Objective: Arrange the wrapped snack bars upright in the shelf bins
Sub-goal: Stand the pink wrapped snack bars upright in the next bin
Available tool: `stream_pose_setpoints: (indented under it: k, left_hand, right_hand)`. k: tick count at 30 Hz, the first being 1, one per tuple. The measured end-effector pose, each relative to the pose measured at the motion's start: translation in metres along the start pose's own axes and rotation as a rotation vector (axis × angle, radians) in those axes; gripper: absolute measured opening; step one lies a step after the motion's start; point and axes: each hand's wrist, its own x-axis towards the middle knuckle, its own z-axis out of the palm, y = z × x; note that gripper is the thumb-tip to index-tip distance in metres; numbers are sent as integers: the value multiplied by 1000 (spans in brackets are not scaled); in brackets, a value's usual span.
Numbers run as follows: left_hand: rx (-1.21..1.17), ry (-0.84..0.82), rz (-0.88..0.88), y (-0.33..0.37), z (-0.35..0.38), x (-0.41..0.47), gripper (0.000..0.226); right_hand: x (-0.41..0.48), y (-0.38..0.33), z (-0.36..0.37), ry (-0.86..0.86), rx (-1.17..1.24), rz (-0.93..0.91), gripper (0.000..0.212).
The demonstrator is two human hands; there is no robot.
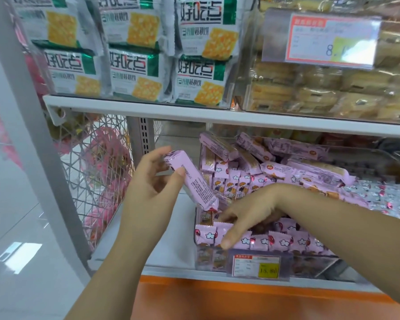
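Indoors, shop aisle: glossy white tiled floor [21, 215] at left, orange base panel [217, 301] under front edge of lower shelf board [169, 245]. Standing on right part of that board: clear bin [314, 262], yellow price tag [259, 265] clipped to its front wall. Packed upright along bin's front edge and middle: pink wrapped snack bars [280, 241]. Heaped flat and crosswise toward back edge: loose bars [310, 167]. Held tilted above bin's front-left corner: one pink bar [192, 181], gripped near its top end between thumb and fingers of left hand [153, 181]. Reaching into same corner: right hand [247, 215], thumb straight down on front row, fingers hidden behind bars, grip impossible to tell. Stacked on upper shelf [148, 109]: green-white cracker packs [139, 75] at left, clear pastry bin [310, 93] at right. Hanging beside left upright: wire basket [97, 158].
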Motion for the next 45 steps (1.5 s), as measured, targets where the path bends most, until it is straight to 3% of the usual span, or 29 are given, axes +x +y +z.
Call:
stream_pose_setpoints:
  k: [2, 5, 7, 10, 13, 14, 17, 20, 25, 29, 32, 36, 40, 45]
  left_hand:
    - [3, 0, 0, 1, 1, -1, 29]
    - [5, 4, 8, 1, 1, -1, 31]
    - [19, 11, 18, 1, 2, 0, 33]
    - [29, 24, 42, 3, 6, -1, 31]
    - [17, 45, 77, 6, 13, -4, 30]
    - [27, 49, 79, 7, 16, -5, 30]
    - [68, 28, 57, 9, 26, -9, 29]
    - [180, 4, 74, 13, 38, -14, 31]
    - [262, -33, 113, 21, 51, -21, 35]
    - [228, -51, 85, 23, 55, -22, 24]
    - [204, -79, 40, 18, 54, -22, 20]
    - [-17, -36, -122, 19, 52, -20, 17]
    - [-380, -131, -328, 28, 58, -23, 16]
    - [-442, -314, -405, 29, 58, -23, 18]
  right_hand:
    - [1, 2, 4, 38, -1, -20, 85]
    - [-10, -1, 2, 98, 79, -94, 32]
    - [-25, -2, -1, 185, 236, -189, 31]
    - [-47, 3, -5, 372, 336, -293, 47]
    - [-65, 14, -3, 604, 439, -376, 7]
    - [-71, 19, -1, 685, 478, -403, 5]
    - [-84, 34, 9, 834, 687, -477, 5]
    - [-93, 45, 23, 889, 916, -569, 24]
    - [-110, 52, 40, 973, 1033, -618, 23]
    - [-128, 53, 47, 1032, 972, -590, 29]
    - [-137, 51, 52, 1137, 721, -471, 30]
    - [-139, 48, 55, 1242, 631, -474, 27]
    - [-129, 39, 53, 1073, 671, -505, 39]
    - [-123, 29, 46, 1026, 772, -655, 44]
